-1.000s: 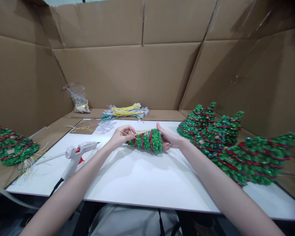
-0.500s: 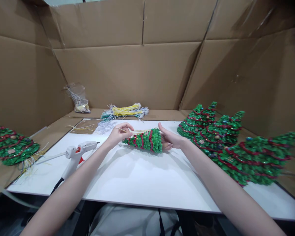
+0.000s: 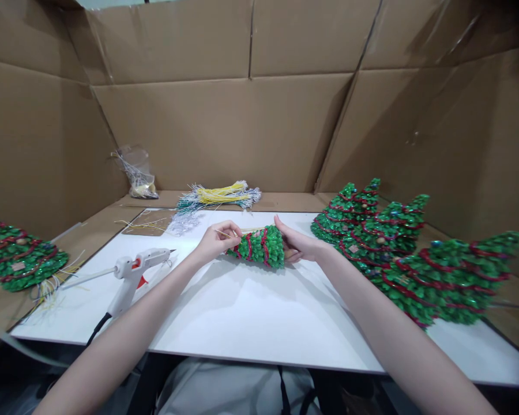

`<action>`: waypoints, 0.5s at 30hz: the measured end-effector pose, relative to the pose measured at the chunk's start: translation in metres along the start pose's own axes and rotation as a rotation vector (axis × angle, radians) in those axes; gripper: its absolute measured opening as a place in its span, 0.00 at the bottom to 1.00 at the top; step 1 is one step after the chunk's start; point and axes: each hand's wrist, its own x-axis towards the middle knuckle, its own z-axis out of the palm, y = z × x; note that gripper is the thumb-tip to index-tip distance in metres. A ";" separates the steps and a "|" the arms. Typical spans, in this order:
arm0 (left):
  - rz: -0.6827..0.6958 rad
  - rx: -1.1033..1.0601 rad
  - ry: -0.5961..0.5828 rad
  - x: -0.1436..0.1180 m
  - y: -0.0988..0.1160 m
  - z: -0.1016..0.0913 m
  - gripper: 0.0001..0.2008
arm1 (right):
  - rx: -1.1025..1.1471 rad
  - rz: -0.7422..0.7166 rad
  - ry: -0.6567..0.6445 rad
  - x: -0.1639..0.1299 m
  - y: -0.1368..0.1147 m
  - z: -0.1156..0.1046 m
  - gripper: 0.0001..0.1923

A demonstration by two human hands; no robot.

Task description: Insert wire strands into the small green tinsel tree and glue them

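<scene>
A small artificial Christmas tree (image 3: 259, 246), green with red garland, lies on its side just over the white board, tip to the left. My right hand (image 3: 298, 243) holds it at the wide base, thumb raised and fingers curled behind. My left hand (image 3: 219, 237) is closed at the tip end, fingers pinched on a thin yellow wire (image 3: 223, 233). Pale strands also run along the tree's upper side between my hands. The tip is hidden by my left fingers.
A white hot glue gun (image 3: 134, 271) rests at left. Behind are wire bundles (image 3: 218, 196), a plastic bag (image 3: 138, 176) and a brown square (image 3: 148, 223). Decorated trees stand at right (image 3: 454, 276) and far left (image 3: 21, 253). Cardboard walls (image 3: 216, 127) enclose the white board (image 3: 251, 323).
My left hand has moved slightly right along the tree and now covers more of its tip. My right hand and the tree have barely shifted.
</scene>
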 end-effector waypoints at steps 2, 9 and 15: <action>0.006 0.008 -0.002 0.000 0.000 0.000 0.12 | -0.013 0.006 0.020 -0.002 -0.001 0.001 0.35; 0.037 -0.005 0.065 0.000 0.006 -0.016 0.12 | -0.137 0.018 0.100 -0.009 -0.003 0.001 0.34; 0.045 0.010 0.041 -0.001 0.008 -0.013 0.11 | -0.235 0.028 0.168 -0.011 -0.003 0.000 0.33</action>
